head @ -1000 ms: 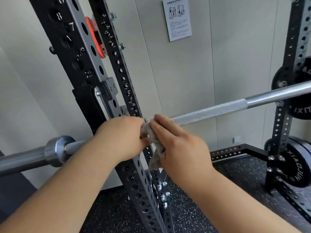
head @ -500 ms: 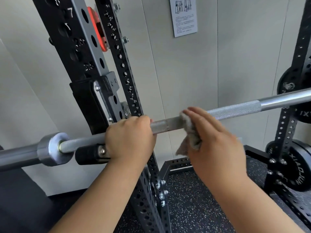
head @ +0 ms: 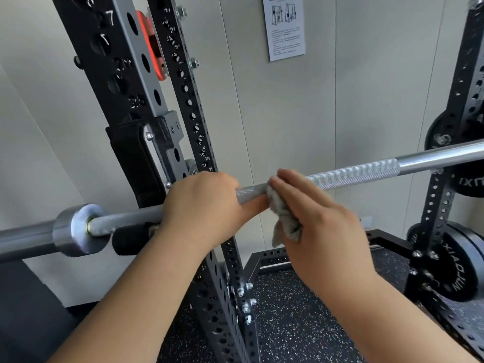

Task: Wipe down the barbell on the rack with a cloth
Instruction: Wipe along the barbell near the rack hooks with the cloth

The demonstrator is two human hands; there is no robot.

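Observation:
A silver barbell [head: 353, 175] runs across the view from lower left to upper right, resting on the black rack [head: 125, 74]. My left hand [head: 201, 205] grips the bar just right of the rack's upright. Close beside it, my right hand [head: 317, 221] holds a grey cloth [head: 284, 218] wrapped round the bar, with the cloth's loose end hanging below. The knurled stretch of the bar lies bare to the right of the cloth. The bar's collar [head: 76, 229] sits at the left.
The rack's perforated upright [head: 199, 121] stands right behind my hands. Black weight plates [head: 461, 265] hang on the right upright. A paper notice [head: 284, 27] is on the wall. Speckled rubber flooring [head: 288, 323] lies below.
My right hand slid the cloth out to the right along the bar, then came back left close to my left hand. My left hand holds the bar throughout.

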